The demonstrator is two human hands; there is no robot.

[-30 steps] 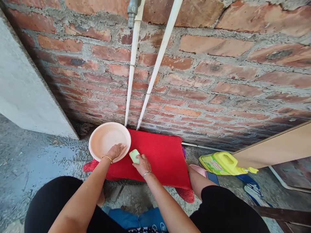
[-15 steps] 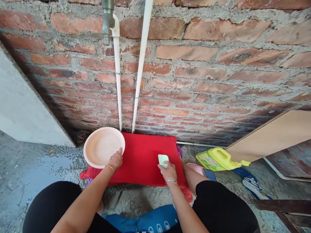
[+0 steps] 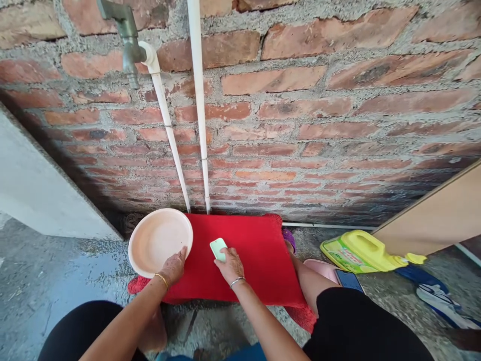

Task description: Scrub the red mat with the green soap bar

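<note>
My left hand (image 3: pixel 175 266) is closed on the near right rim of a pale pink plastic basin (image 3: pixel 158 239). The basin is tilted a little and nothing shows inside it. A red cloth (image 3: pixel 248 245) lies spread over a low, flat support, hanging over its edges. Above the middle of this cloth, my right hand (image 3: pixel 230 265) grips a pale green, flat block with rounded corners (image 3: pixel 218 248). A small dark spot shows near the block's far end, and its underside is hidden. I cannot tell whether it touches the cloth.
A metal tap (image 3: pixel 131 50) and white pipes (image 3: pixel 201 100) run along the brick wall. To the right lie a yellow detergent jug (image 3: pixel 355 250), a pink tray or basin (image 3: pixel 321 269) and a phone (image 3: pixel 348 280). A pale slab (image 3: pixel 48 190) leans at left over wet floor.
My right hand has moved left across the red cloth with the pale green block. The view has turned somewhat rightward. My left hand stays on the basin's rim.
</note>
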